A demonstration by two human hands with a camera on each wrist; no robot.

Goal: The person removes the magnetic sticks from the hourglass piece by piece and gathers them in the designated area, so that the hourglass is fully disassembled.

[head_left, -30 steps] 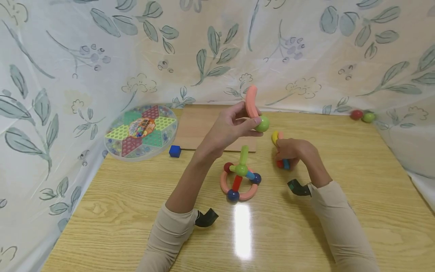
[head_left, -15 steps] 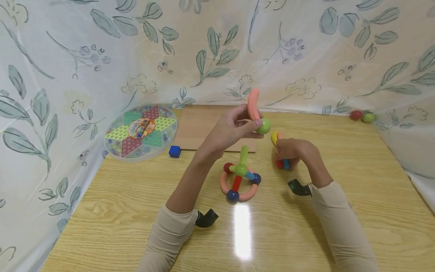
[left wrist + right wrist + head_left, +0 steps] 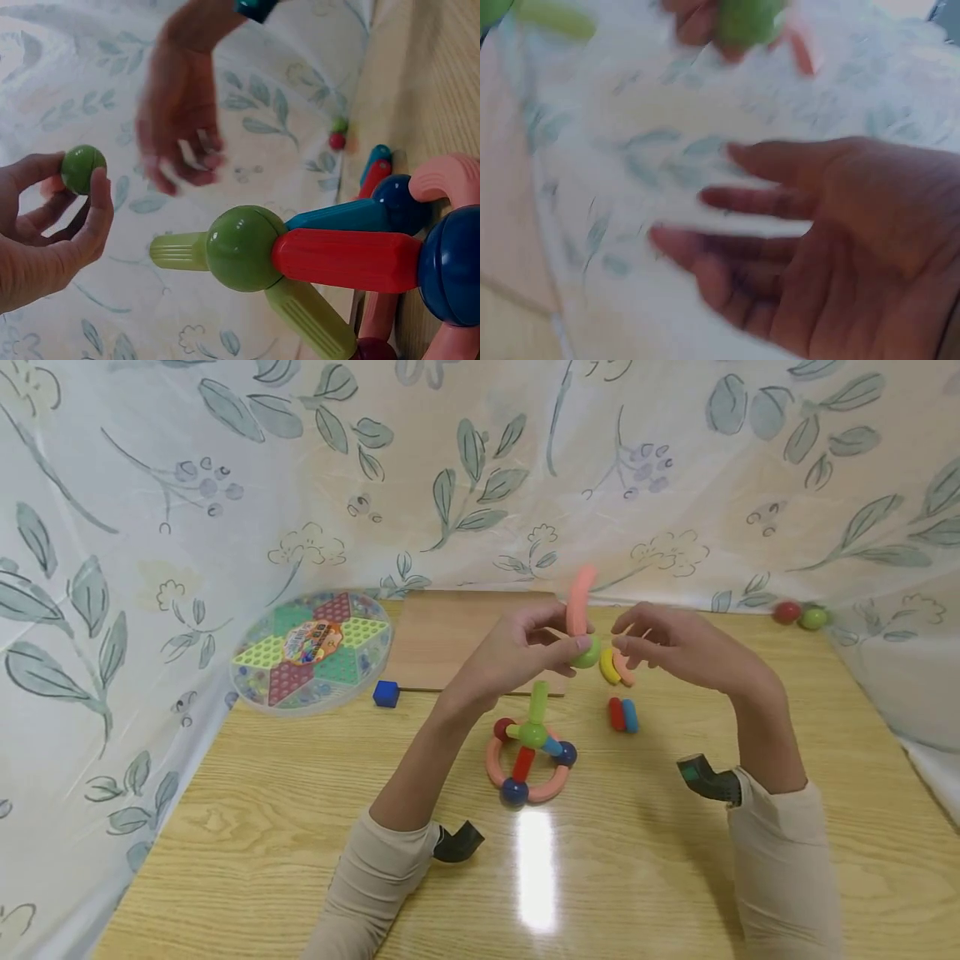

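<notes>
Between thumb and fingers, my left hand [image 3: 517, 652] pinches a green ball [image 3: 84, 169] with a curved pink magnetic stick [image 3: 579, 600] rising from it. My right hand [image 3: 675, 643] is raised just to the right of that ball, fingers loosely bent with nothing in them; the right wrist view blurs it. Below the hands stands a magnetic-stick structure: a pink ring [image 3: 549, 792] with dark blue and red balls, and red, blue and green sticks meeting at a green ball [image 3: 246, 247]. From that ball a light green stick [image 3: 538, 700] points upward.
Yellow [image 3: 609, 667] and pink curved sticks [image 3: 622, 667] lie beneath my right hand, near short red [image 3: 617, 715] and blue sticks [image 3: 631, 716]. A wooden board [image 3: 442, 643], blue cube [image 3: 386, 694] and Chinese checkers board [image 3: 311, 652] sit left. Red [image 3: 787, 612] and green balls [image 3: 813, 617] lie far right.
My right hand has left the loose sticks, uncovering the red and blue ones, and risen toward my left hand. The left hand has shifted slightly right and down with the green ball and pink stick.
</notes>
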